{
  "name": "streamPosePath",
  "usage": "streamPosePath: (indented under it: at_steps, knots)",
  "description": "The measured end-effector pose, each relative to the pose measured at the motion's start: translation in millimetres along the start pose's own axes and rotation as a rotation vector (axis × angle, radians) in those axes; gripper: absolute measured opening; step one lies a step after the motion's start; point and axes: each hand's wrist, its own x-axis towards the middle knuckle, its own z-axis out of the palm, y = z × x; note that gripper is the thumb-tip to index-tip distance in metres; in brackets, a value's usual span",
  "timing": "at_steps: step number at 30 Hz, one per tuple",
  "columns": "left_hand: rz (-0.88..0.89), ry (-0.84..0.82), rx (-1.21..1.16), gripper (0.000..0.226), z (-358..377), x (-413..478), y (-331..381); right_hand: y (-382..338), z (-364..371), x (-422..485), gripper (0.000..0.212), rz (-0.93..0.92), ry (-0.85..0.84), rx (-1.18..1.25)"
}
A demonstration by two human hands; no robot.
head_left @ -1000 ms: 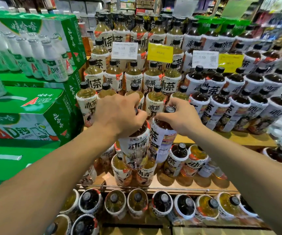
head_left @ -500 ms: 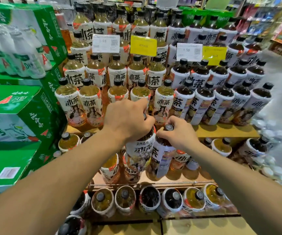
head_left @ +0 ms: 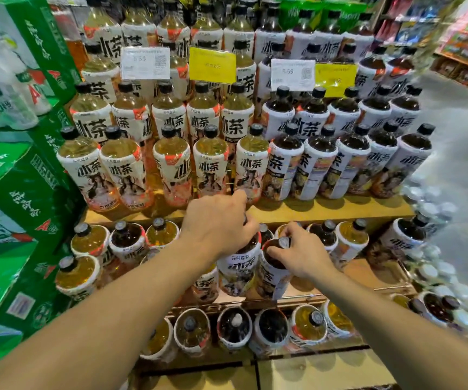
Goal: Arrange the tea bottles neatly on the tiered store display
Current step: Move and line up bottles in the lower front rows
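My left hand (head_left: 218, 223) grips the top of a dark tea bottle (head_left: 237, 273) with a white label, over the middle wooden tier (head_left: 368, 273). Beside it, my right hand (head_left: 299, 253) grips the neck of a second dark tea bottle (head_left: 271, 275); its cap shows between my fingers. Both bottles stand side by side, touching, near the tier's front rail. Above, the upper tier (head_left: 325, 208) carries rows of light tea bottles (head_left: 172, 164) on the left and dark tea bottles (head_left: 321, 164) on the right.
Green drink cartons (head_left: 16, 192) are stacked at the left. Price tags, white (head_left: 145, 63) and yellow (head_left: 211, 65), stand among the upper bottles. More bottles fill the lowest tier (head_left: 235, 329) and the middle tier's left end (head_left: 126, 243). An aisle floor lies to the right.
Both hands have lowered the two dark bottles from in front of the upper rows down to the middle tier. The view has tilted down with them.
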Motion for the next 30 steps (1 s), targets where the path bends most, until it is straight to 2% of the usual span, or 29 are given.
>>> streamPosePath:
  at_steps: [7, 12, 19, 30]
  knots:
    - [-0.013, -0.142, -0.011, 0.026, 54, -10, 15, 26, 3, 7, 0.038, 0.094, 0.024, 0.07]
    - [-0.072, -0.21, -0.02, 0.031, 90, -15, 18, 28, 6, 10, 0.038, 0.081, 0.007, 0.035]
    - [-0.061, -0.22, 0.025, 0.035, 114, -17, 23, 35, 21, 11, 0.034, 0.044, -0.03, 0.052]
    - [-0.004, -0.135, 0.076, 0.036, 123, -12, 9, 52, 11, 7, 0.034, 0.065, -0.011, 0.064]
